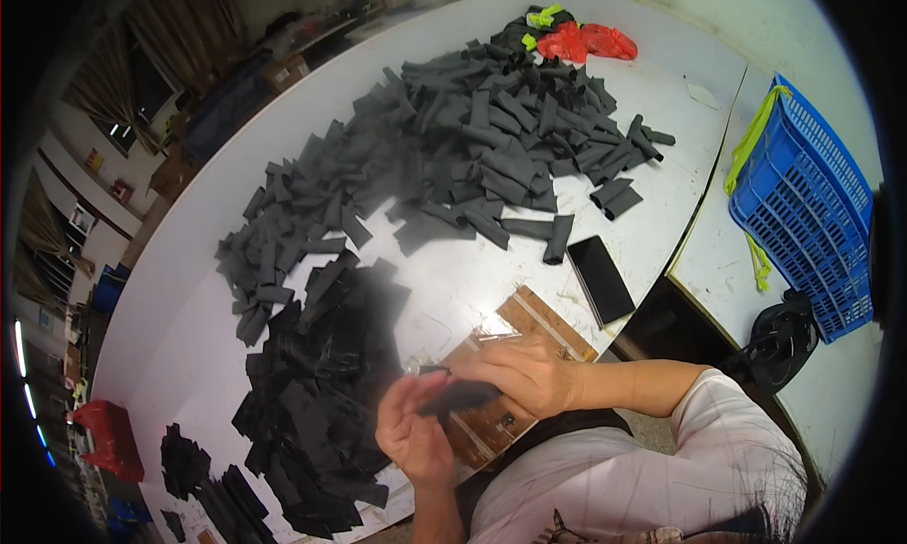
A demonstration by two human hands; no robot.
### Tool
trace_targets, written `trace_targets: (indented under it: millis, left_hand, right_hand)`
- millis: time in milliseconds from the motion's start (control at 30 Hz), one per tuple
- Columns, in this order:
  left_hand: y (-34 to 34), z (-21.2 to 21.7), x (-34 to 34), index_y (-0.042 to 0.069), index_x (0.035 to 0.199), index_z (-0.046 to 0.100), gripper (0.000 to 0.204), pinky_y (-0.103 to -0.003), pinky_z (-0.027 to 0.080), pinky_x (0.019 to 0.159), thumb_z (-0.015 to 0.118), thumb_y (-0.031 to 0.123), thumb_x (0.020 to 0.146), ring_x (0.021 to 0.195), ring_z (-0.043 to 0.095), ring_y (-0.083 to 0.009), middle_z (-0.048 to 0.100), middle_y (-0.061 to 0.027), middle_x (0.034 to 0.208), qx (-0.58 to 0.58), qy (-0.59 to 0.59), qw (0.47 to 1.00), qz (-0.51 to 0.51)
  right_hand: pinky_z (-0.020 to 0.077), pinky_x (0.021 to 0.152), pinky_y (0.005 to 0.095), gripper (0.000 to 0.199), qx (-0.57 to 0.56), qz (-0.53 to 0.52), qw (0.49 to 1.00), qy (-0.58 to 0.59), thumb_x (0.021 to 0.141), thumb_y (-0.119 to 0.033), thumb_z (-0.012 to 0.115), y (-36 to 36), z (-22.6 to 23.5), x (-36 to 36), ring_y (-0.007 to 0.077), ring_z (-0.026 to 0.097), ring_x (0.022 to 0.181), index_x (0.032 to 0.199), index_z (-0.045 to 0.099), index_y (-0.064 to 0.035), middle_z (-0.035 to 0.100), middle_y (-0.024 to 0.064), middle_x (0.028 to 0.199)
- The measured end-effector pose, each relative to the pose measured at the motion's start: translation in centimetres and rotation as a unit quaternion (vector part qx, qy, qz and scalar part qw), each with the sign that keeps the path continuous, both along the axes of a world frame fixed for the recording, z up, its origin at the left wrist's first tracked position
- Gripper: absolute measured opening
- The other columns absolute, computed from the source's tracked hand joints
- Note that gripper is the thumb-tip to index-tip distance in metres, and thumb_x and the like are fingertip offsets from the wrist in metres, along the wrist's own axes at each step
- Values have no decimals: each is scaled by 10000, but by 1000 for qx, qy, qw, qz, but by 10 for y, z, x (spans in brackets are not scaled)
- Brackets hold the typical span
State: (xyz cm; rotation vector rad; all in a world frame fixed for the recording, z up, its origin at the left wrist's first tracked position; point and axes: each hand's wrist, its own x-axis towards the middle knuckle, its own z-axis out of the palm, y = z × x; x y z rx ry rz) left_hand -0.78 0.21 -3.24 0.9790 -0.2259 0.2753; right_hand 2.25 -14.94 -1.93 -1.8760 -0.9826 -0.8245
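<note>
black fabric pieces [472,147], white table [472,279], blue crate [803,204], red bag [586,43]

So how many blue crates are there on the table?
1: the blue crate stands at the table's far right edge, beyond the phone. Others could sit out of view.

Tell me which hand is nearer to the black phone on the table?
The right hand. It is just below-left of the phone. The left hand is lower and farther left.
</note>
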Motion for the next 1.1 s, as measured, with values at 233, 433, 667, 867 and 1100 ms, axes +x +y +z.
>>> trace_targets:
  millis: [233, 433, 667, 867, 1100]
  left_hand:
    - [46, -30, -11, -71, 963, 518, 204, -271, 462, 672, 501, 55, 804, 716, 591, -203, 602, -178, 824, 99, 190, 976, 34]
    - [44, -56, -3, -46, 919, 544, 149, -227, 455, 649, 529, 41, 799, 697, 580, -136, 611, -128, 818, 147, 274, 950, 9]
    - [66, -85, 45, -33, 875, 552, 147, -285, 454, 619, 548, -2, 731, 687, 580, -170, 599, -109, 772, 436, 197, 847, 232]
    - [53, -80, 66, -15, 861, 553, 184, -396, 423, 695, 566, 74, 700, 798, 523, -330, 548, -156, 821, 591, 141, 773, 184]
    - [60, -112, 37, -25, 827, 561, 140, -313, 424, 658, 604, 27, 705, 756, 533, -229, 558, -102, 778, 685, 87, 687, 228]
  right_hand:
    - [404, 447, 342, 257, -228, -321, 905, -161, 582, -62, 551, -38, 72, 98, 291, 528, 565, 835, 582, -91, 545, 124, 699]
    - [442, 710, 403, 443, -154, -518, 841, 30, 800, -309, 532, -143, 16, 236, 340, 546, 872, 1109, 429, -10, 551, 207, 963]
    - [411, 526, 220, 197, 68, -239, 931, 268, 798, -78, 523, -70, -31, 85, 87, 497, 569, 968, 515, 22, 540, 51, 669]
    - [433, 533, 279, 74, -62, -174, 922, 340, 770, -25, 511, -50, -45, -22, 220, 554, 577, 810, 558, 14, 557, 134, 683]
    - [459, 597, 326, 100, -89, 32, 883, 459, 762, -50, 552, 12, -66, -55, 282, 580, 679, 842, 551, 10, 575, 145, 765]
